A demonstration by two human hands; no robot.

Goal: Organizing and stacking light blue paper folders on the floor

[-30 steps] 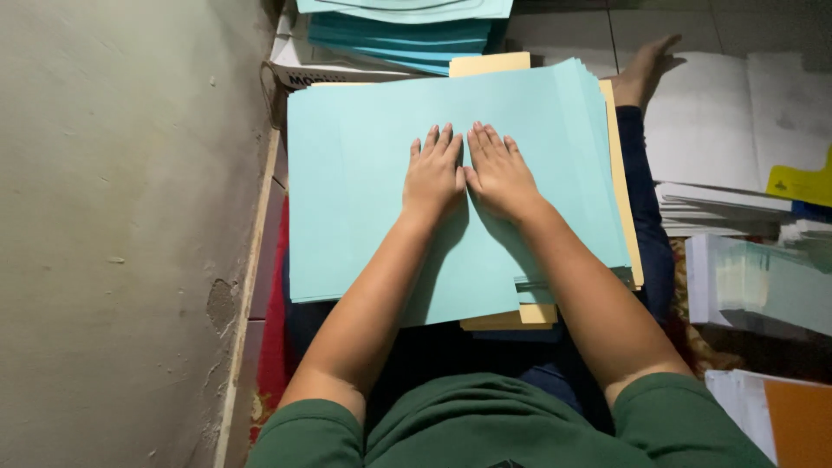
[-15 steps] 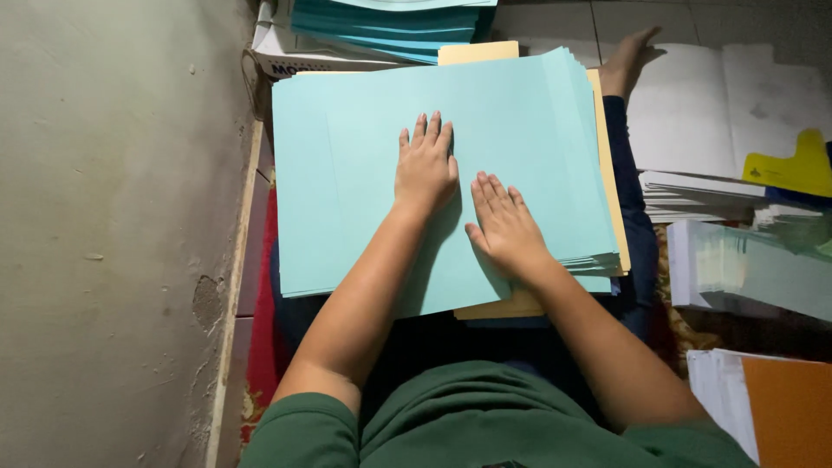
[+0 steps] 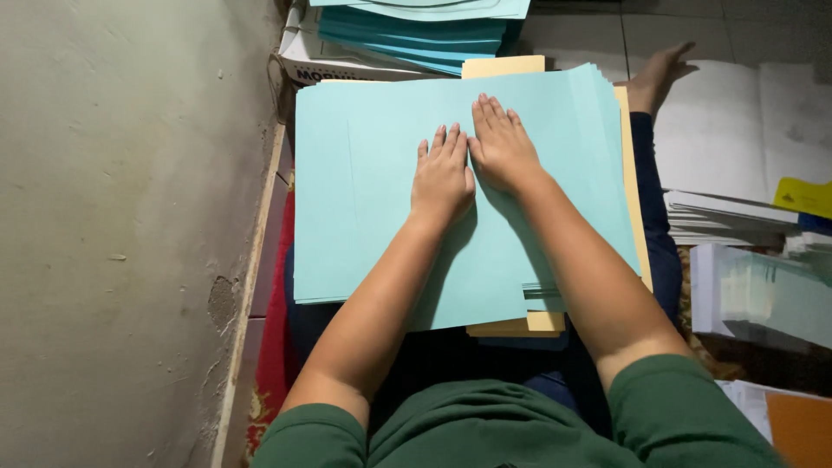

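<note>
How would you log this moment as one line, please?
left hand: flat on light blue paper stack | right hand: flat beside it, touching | stack: on lap, over tan board

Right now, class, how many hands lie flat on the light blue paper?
2: the left hand and the right hand, side by side on the paper.

Tiled floor [image 3: 589, 35] carries most things. Stack of pale teal sheets [image 3: 364, 191] rests on cream board [image 3: 520, 325] across seated person's lap, dark trousers under it. On floor ahead: white box [image 3: 303, 65] topped with darker teal paper pile [image 3: 407, 35]. On floor right: white sheets [image 3: 745, 130], bare foot [image 3: 659, 78] touching them, yellow slip [image 3: 802, 195], stacked white papers [image 3: 728, 221], clear-wrapped bundle [image 3: 763, 295], orange sheet [image 3: 802, 429]. Red patterned mat [image 3: 273, 347] along grey wall [image 3: 113, 234], left.
</note>
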